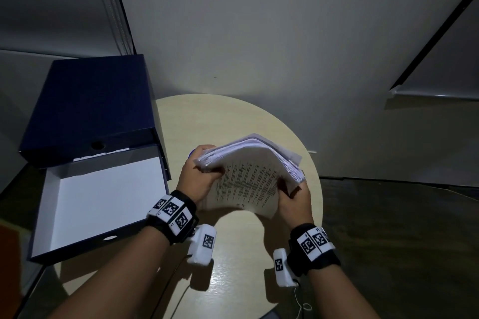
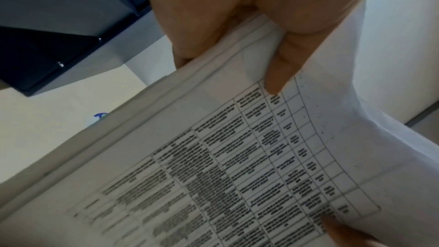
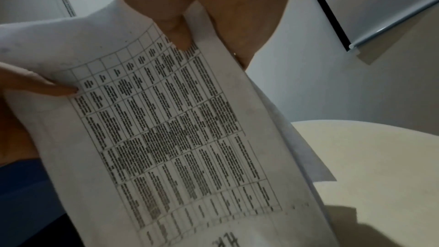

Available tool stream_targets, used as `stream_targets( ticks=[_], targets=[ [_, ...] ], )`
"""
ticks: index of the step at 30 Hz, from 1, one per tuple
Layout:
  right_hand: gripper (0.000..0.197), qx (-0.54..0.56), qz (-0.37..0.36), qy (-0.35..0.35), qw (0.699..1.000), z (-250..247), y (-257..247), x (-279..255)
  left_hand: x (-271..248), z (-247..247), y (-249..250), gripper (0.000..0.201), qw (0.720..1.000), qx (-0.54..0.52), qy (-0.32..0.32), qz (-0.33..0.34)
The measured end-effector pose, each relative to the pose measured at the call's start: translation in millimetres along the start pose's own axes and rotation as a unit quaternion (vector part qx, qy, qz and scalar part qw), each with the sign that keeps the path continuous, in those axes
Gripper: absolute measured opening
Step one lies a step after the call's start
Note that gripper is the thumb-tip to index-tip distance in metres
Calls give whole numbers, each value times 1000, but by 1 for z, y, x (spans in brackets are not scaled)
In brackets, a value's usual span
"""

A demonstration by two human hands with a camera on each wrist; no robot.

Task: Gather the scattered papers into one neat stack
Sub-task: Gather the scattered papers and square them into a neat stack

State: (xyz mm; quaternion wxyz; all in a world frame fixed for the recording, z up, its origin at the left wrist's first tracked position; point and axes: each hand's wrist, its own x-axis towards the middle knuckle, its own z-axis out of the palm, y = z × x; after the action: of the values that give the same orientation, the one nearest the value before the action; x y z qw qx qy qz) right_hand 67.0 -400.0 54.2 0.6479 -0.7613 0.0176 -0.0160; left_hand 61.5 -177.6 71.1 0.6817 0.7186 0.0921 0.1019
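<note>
A thick stack of printed papers (image 1: pixel 248 179) is held up on edge above the round beige table (image 1: pixel 233 122), bowed, its printed table sheet facing me. My left hand (image 1: pixel 201 175) grips the stack's left edge, thumb on the printed face. My right hand (image 1: pixel 294 197) grips the right edge, thumb on the front. In the left wrist view the left thumb (image 2: pixel 282 63) presses the printed sheet (image 2: pixel 213 166). The right wrist view shows the right thumb (image 3: pixel 178 31) on that sheet (image 3: pixel 166 138). The sheet edges at the top are slightly uneven.
An open dark blue box file (image 1: pixel 93 163) with a white inside lies at the table's left edge. A small blue thing (image 1: pixel 191 154) peeks out behind my left hand. A wall rises behind the table, and dark floor lies to the right.
</note>
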Motion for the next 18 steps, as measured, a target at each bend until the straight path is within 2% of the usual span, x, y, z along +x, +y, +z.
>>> stream_targets(
  ticks=[2,4,6,8,9,10,11,12,14,16,18],
  targets=[
    [52,-67,-36,26,997,-6,-6,7,0,1,5,64,1000,10,20,13],
    [46,-156,-89,43,983,-15,-18,16,0,0,19,78,990,87,73,88],
    [39,-273,-150,26,950,-23,-37,26,2,2,35,83,946,250,81,191],
    [37,-374,-215,-26,902,-23,-58,31,7,10,47,77,884,402,11,238],
    [35,-417,-247,-52,873,-22,-67,32,9,16,50,69,875,420,-34,239],
    [34,-450,-274,-71,847,-19,-73,34,12,19,48,59,886,399,-66,227],
    [33,-469,-294,-86,828,-18,-77,34,14,20,45,48,914,344,-85,197],
    [31,-479,-305,-100,817,-18,-79,34,16,19,43,41,942,286,-86,154],
    [27,-481,-302,-127,813,-22,-78,33,18,13,38,41,973,192,-92,86],
    [25,-480,-291,-154,813,-26,-73,32,15,10,34,39,978,140,-143,50],
    [26,-452,-296,-164,825,-27,-63,30,10,12,25,27,967,178,-173,60]
  ],
)
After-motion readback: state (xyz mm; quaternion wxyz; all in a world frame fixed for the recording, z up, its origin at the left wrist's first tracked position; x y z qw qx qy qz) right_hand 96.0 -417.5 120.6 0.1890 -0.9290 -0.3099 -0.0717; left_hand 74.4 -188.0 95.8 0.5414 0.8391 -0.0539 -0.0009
